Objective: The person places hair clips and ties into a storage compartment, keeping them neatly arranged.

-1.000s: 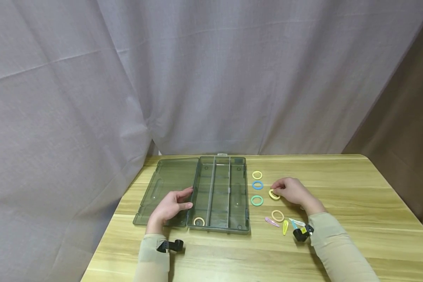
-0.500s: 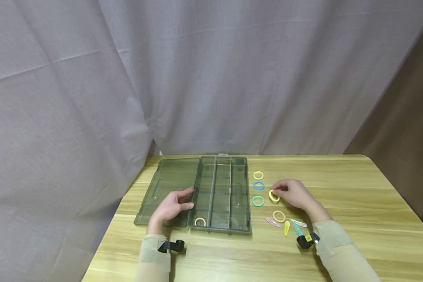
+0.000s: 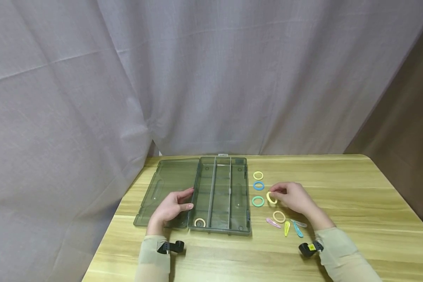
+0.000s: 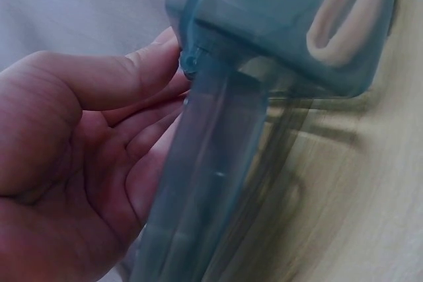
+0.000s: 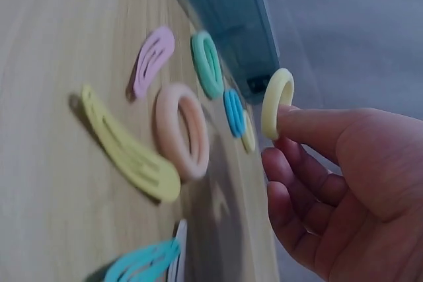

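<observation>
Divided box (image 3: pixel 219 209), peach ring (image 4: pixel 369 12) in left compartment (image 3: pixel 203 188), right fingers (image 3: pixel 278 186) pinching yellow ring (image 5: pixel 269 111), left fingers (image 3: pixel 184 193) outstretched

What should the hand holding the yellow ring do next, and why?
Maybe carry the yellow ring left to the open box, because the right hand pinches it and a peach ring lies inside the box.

Your box (image 3: pixel 220 211) sits on the table (image 3: pixel 218 258), its lid (image 3: pixel 172 172) spread left, the curtain (image 3: pixel 232 78) behind; one ring (image 4: pixel 370 8) lies in its left compartment's (image 3: pixel 202 196) near end. Right of the box run three rings (image 3: pixel 254 185), then the held ring (image 5: pixel 269 113) in your right hand (image 3: pixel 296 197); a loose ring (image 5: pixel 168 123) and four clips (image 3: pixel 287 228) lie right of the box's near end
</observation>
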Demonstrator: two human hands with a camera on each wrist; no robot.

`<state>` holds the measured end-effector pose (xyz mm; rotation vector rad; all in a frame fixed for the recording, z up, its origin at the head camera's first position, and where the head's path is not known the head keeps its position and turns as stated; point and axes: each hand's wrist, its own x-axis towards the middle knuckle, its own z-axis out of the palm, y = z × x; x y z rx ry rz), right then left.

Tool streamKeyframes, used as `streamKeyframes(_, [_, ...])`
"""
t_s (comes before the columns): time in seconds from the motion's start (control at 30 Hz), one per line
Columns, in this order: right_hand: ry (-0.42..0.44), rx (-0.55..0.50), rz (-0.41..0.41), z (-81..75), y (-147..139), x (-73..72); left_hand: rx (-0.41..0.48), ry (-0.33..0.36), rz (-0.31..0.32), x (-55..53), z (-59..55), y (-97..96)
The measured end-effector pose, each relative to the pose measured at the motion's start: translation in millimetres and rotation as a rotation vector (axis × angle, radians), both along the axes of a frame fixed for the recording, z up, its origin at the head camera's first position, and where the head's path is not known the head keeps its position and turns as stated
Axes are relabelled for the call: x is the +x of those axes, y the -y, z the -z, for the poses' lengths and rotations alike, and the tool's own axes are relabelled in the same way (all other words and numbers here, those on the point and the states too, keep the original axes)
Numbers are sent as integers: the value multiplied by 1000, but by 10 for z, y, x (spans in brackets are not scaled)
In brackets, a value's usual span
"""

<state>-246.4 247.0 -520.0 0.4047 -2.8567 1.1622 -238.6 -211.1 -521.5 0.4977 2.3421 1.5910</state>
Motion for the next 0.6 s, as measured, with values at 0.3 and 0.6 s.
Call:
streamKeyframes(0.3, [-51,-18,-52,-204,339,-35,-7,-2,2,-4,-4,2])
streamKeyframes(0.6, [-80,-77,-144,-384,958,-53,-21,-12,-4,-2,-5,6])
